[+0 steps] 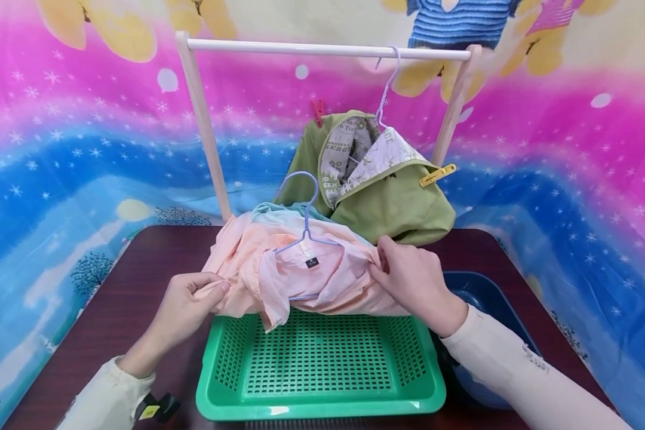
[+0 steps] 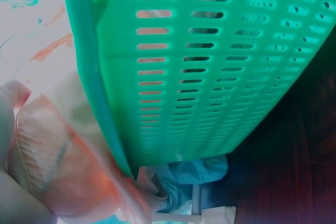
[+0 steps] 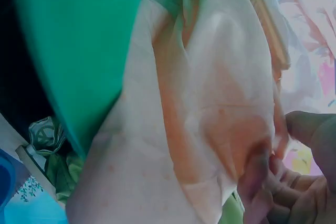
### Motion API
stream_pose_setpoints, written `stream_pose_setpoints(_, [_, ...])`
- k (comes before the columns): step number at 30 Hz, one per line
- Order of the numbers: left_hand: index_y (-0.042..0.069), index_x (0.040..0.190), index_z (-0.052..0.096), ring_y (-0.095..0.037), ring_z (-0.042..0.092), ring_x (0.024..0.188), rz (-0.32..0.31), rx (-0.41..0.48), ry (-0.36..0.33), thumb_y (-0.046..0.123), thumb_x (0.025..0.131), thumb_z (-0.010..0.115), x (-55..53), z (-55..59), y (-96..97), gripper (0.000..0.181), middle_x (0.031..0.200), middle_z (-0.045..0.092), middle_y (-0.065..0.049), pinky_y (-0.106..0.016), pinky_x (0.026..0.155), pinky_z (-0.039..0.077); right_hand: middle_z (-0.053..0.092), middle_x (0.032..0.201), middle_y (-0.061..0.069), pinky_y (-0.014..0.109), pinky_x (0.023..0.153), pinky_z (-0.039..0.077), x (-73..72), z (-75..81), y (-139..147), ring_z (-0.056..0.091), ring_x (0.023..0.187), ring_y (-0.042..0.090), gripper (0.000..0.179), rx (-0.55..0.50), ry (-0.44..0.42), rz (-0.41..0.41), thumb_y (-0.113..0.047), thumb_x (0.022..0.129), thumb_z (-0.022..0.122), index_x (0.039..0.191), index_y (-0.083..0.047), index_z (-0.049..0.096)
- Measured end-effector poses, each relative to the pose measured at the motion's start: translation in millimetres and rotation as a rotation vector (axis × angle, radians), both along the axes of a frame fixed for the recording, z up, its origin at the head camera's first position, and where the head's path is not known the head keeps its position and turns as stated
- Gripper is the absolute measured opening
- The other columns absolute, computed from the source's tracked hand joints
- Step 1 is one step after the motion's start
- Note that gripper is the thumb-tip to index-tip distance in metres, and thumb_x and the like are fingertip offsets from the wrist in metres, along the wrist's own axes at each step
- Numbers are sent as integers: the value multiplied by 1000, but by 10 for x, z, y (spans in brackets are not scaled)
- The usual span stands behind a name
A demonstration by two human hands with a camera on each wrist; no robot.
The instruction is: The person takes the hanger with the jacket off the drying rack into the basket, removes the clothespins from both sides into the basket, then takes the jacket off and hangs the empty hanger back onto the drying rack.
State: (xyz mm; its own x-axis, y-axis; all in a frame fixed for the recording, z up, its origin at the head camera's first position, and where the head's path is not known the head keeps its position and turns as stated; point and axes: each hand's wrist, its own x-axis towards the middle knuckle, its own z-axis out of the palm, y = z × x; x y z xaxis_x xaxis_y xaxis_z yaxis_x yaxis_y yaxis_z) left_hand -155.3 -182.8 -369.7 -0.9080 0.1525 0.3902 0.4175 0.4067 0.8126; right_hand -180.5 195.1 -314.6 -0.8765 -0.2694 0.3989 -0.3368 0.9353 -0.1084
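Observation:
A pale pink collared garment (image 1: 247,280) with a dark neck label (image 1: 312,262) lies over the back of the green basket (image 1: 322,411). A purple hanger (image 1: 306,218) sits inside its neck, hook upward and off the rail. My left hand (image 1: 185,301) pinches the garment's left side between thumb and fingers. On the other side my right hand (image 1: 414,280) pinches the cloth near the shoulder. In the right wrist view, thumb and curled fingers (image 3: 262,192) hold a fold. The left wrist view shows only part of the left hand (image 2: 21,198) against the cloth.
Behind stands a rack with a white rail (image 1: 301,48). A green jacket (image 1: 408,209) hangs there on another purple hanger (image 1: 380,110), with a pink clothespin (image 1: 318,112) and a yellow clothespin (image 1: 438,175). A dark blue basin (image 1: 494,292) stands right of the basket. Teal cloth (image 1: 269,209) lies behind the garment.

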Motion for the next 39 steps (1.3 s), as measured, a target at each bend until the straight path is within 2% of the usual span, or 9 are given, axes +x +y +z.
stream_pose_setpoints(4, [3, 84, 74, -2, 50, 57, 28, 2, 7, 0, 93, 67, -4, 18, -5, 11, 60, 56, 10, -23, 50, 46, 58, 60, -2, 30, 44, 34, 14, 74, 81, 46, 48, 12, 14, -103, -82, 31, -14, 88, 70, 94, -16, 58])
stream_pose_setpoints(10, [0, 83, 73, 0, 51, 54, 59, 42, 5, -1, 93, 67, -12, 54, -25, 12, 60, 58, 12, -21, 49, 47, 73, 87, 8, 27, 55, 42, -31, 156, 159, 54, 61, 11, 23, -387, -189, 152, 1, 93, 55, 112, -11, 58])
stream_pose_setpoints(15, [1, 81, 72, -1, 48, 52, 53, 63, 20, -1, 93, 67, -14, 78, -34, 14, 58, 55, 10, -23, 47, 44, 71, 99, 22, 23, 68, 52, -91, 169, 174, 66, 78, 8, 22, -732, -344, 298, 8, 99, 41, 115, 2, 55])
stream_pose_setpoints(19, [3, 80, 72, -3, 47, 52, 48, 63, 33, -1, 93, 67, -7, 90, -26, 15, 58, 53, 10, -24, 46, 42, 68, 101, 22, 21, 75, 52, -107, 141, 114, 64, 83, 5, 23, -852, -373, 301, 5, 100, 37, 108, 6, 58])
stream_pose_setpoints(24, [2, 83, 74, -1, 47, 53, 58, 63, 33, -2, 92, 68, 11, 96, -7, 12, 58, 54, 12, -22, 47, 42, 61, 86, 9, 27, 72, 46, -98, 105, -20, 56, 79, 14, 19, -719, -261, 139, -22, 102, 55, 93, -7, 61])
stream_pose_setpoints(27, [1, 86, 76, 0, 47, 54, 64, 60, 36, -2, 92, 68, 19, 90, -4, 10, 58, 54, 13, -21, 48, 42, 56, 75, 3, 31, 61, 42, -89, 91, -95, 54, 71, 18, 36, -520, -190, 17, -48, 90, 71, 89, -16, 56])
stream_pose_setpoints(30, [1, 88, 77, 1, 48, 54, 67, 60, 44, -3, 91, 68, 21, 86, -4, 10, 59, 55, 13, -20, 48, 43, 55, 70, -1, 32, 54, 40, -93, 84, -142, 55, 64, 17, 57, -343, -135, -40, -66, 74, 80, 89, -19, 51])
stream_pose_setpoints(33, [1, 88, 77, 1, 48, 54, 72, 61, 53, -3, 91, 69, 24, 86, -9, 10, 59, 56, 12, -20, 48, 43, 51, 65, -1, 32, 49, 36, -117, 65, -152, 53, 56, 16, 55, -255, -93, -38, -60, 74, 82, 89, -18, 49])
stream_pose_setpoints(39, [3, 86, 77, 0, 49, 54, 87, 53, 85, -4, 90, 69, 32, 120, -19, 11, 61, 60, 13, -20, 47, 42, 49, 57, 1, 35, 46, 34, -157, 42, -99, 51, 50, 21, 26, -220, -4, -33, -24, 84, 73, 82, -16, 48])
